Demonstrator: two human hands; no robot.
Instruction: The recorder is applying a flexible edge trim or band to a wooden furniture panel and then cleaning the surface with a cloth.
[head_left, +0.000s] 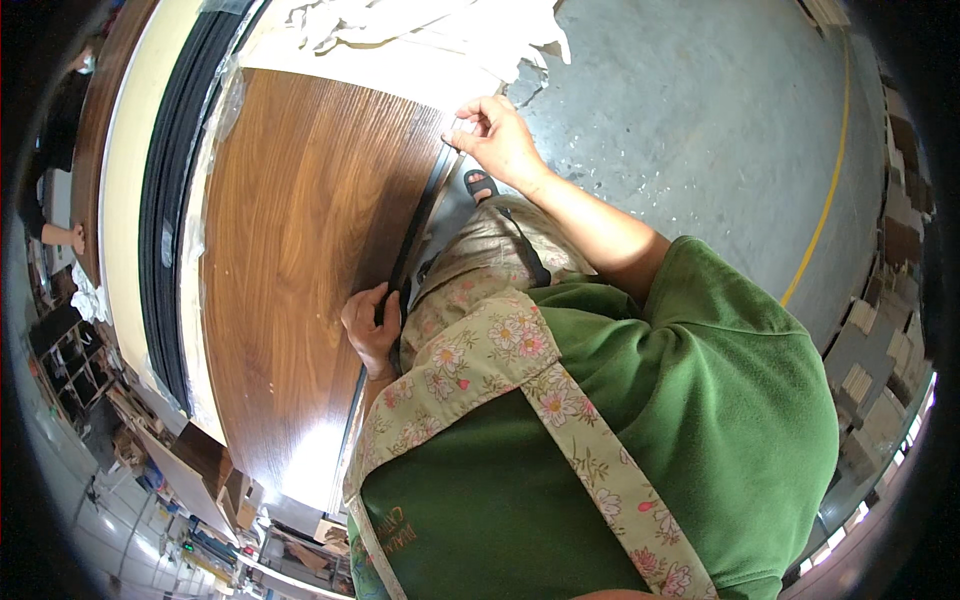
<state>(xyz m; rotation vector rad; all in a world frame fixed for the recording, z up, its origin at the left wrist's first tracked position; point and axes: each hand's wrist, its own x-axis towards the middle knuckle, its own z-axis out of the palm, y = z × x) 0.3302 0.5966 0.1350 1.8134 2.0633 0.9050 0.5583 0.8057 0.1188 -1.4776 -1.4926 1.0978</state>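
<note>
A wood-grain brown board (290,230) lies flat in front of me, its surface glossy near the lower end. Along its edge on my side runs a narrow black strip (418,225). My left hand (370,325) is closed at this edge, with thumb and fingers around the black strip. Up at the board's far corner, my right hand (497,140) pinches with thumb and forefinger at the end of the strip. A small pale bit shows by those fingertips, too small to name.
Black strips (185,200) lie bundled along the board's left side, beside a cream panel (135,190). White cloth (400,25) is heaped beyond the board. Another person's hand (70,237) is at far left. Stacked panels (870,350) stand right, past a yellow floor line (830,200).
</note>
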